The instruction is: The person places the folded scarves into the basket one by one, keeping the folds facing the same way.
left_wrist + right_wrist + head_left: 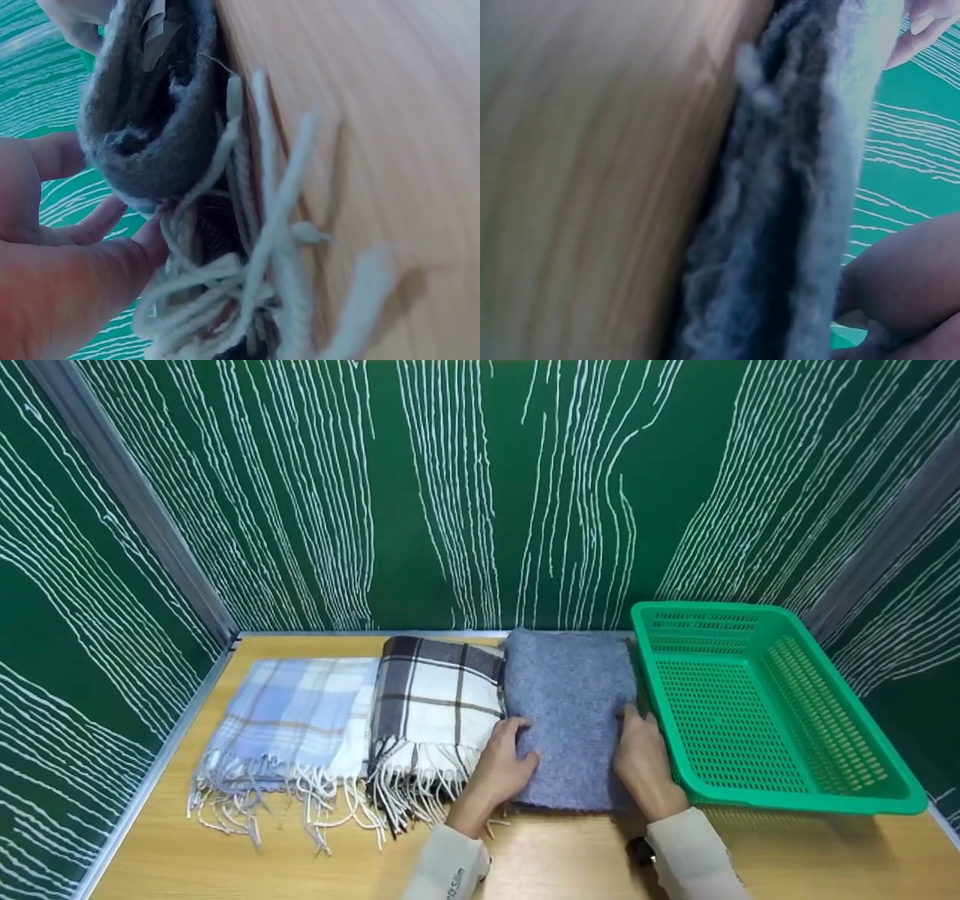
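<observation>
A folded grey woolly scarf lies flat on the wooden table, between my two hands. My left hand touches its left edge, thumb and forefinger spread apart on it. Seen from the left wrist, the fingers rest against the rounded fold of the scarf, and a pale label shows inside the layers. On the opposite side, my right hand rests along the right edge, by the basket. In the right wrist view its fingers are beside the scarf's top layer; their tips are partly hidden.
Left of the grey scarf lie a folded brown-and-white checked scarf and a light blue plaid scarf, both with fringes toward me. A green plastic basket stands close on the right. Green panels with white lines enclose the table.
</observation>
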The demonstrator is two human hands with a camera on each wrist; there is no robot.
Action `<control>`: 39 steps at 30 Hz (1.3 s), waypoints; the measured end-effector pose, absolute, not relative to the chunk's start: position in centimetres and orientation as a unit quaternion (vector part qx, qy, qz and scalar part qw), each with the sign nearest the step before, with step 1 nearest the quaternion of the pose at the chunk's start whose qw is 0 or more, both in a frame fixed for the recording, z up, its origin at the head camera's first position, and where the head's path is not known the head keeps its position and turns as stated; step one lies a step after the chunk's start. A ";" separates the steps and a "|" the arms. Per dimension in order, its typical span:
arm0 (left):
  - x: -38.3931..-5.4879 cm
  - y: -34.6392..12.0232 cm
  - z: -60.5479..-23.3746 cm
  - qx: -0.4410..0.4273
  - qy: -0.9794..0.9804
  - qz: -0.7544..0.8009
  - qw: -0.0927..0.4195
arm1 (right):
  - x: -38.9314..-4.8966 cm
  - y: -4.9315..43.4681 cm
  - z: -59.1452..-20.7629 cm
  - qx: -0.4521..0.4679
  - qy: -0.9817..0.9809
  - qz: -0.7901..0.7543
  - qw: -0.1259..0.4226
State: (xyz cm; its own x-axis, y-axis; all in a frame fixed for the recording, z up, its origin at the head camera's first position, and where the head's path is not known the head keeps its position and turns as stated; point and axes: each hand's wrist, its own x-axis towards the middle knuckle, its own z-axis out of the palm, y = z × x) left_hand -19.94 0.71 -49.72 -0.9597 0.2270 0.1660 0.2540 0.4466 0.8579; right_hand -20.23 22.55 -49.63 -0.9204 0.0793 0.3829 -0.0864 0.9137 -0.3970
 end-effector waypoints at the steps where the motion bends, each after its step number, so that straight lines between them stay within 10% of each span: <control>1: -19.9 0.7 -49.7 -0.140 -0.849 -0.509 0.014 | -20.2 22.5 -49.5 -0.001 -0.957 0.212 0.199; 39: -20.4 0.5 -48.1 -0.007 -0.798 -0.597 -0.084 | -18.1 21.2 -46.5 -0.002 -0.940 0.298 0.169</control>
